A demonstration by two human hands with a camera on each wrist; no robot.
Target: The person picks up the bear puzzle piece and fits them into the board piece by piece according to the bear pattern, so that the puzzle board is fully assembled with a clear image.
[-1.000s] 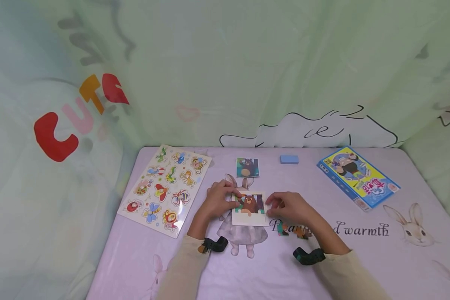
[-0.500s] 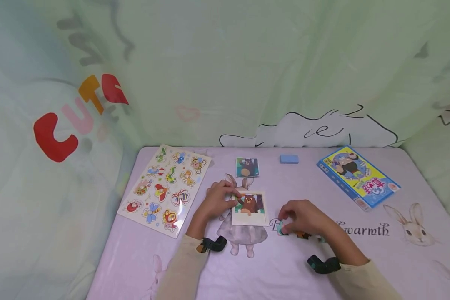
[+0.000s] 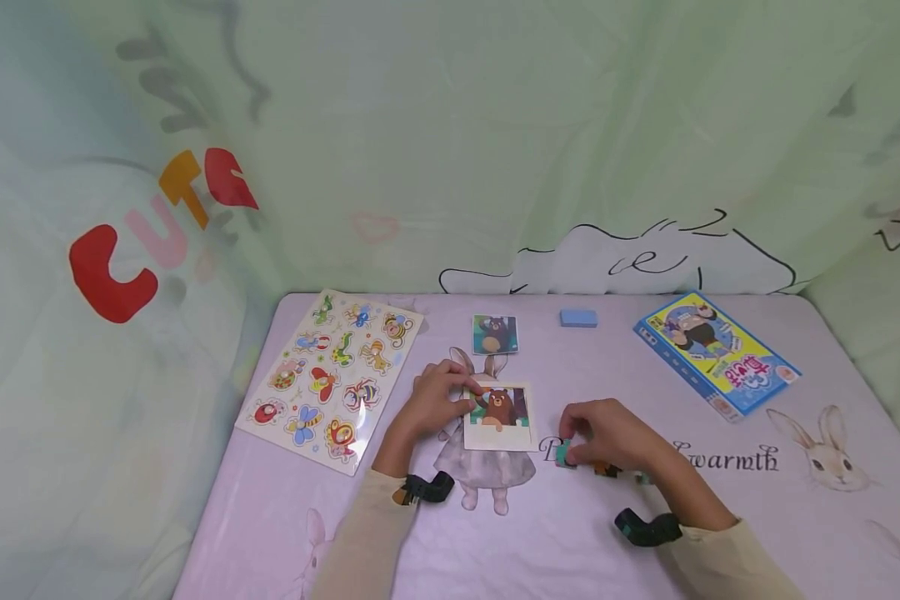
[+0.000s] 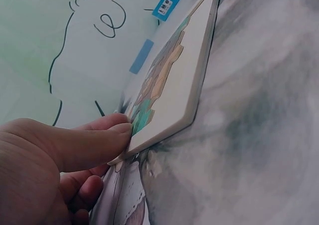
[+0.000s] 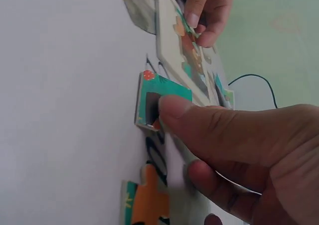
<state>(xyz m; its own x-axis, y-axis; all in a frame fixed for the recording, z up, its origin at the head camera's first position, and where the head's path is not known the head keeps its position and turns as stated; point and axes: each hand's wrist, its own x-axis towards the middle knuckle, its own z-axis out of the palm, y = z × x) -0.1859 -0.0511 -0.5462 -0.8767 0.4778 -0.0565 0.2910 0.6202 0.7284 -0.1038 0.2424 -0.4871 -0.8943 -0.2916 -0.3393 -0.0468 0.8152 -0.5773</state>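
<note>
A cream puzzle board, its upper part filled with brown bear pieces, lies at the middle of the table. At its left edge is my left hand, thumb and finger gripping the near corner in the left wrist view. Right of the board, my right hand pinches a green puzzle piece by its side; the right wrist view shows it tilted, a red spot at one corner. An orange and green puzzle piece lies close below that hand, and another piece is partly covered by it.
Behind the board lies a square bear picture card, with a blue block to its right. An insect picture board takes up the left side. A blue and yellow box lies at the back right.
My right hand has moved from the board's right edge down and rightward to the loose pieces and taken hold of the green puzzle piece. The left hand stays at the board.
</note>
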